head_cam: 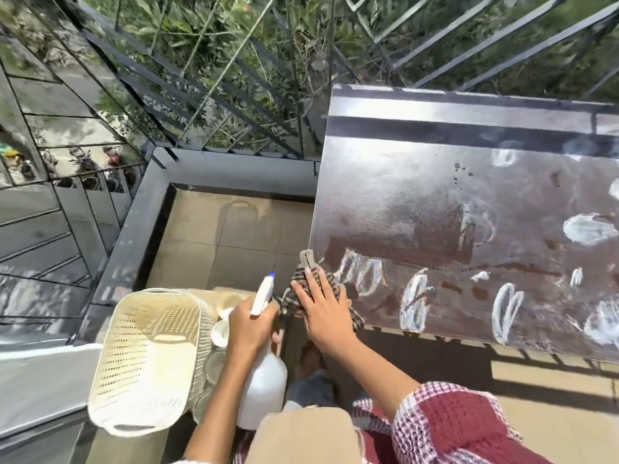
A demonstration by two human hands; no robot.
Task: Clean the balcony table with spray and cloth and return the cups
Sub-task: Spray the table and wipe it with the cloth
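The dark brown balcony table (418,182) fills the right half of the view, wet and smeared with white foam marks (588,229). My right hand (323,309) lies flat, fingers straight, pressing a checked cloth (303,283) onto the table's near left corner. My left hand (253,324) grips the neck of a white spray bottle (264,386), whose blue-tipped nozzle points up and away. White cups (221,331) sit low at the left, partly hidden behind my left hand and the basket.
A cream perforated plastic basket (147,360) stands to the left of the cups. Beige floor tiles (231,236) lie beyond it, closed in by a dark metal railing (214,95) with greenery behind. A grey ledge (37,383) runs along the lower left.
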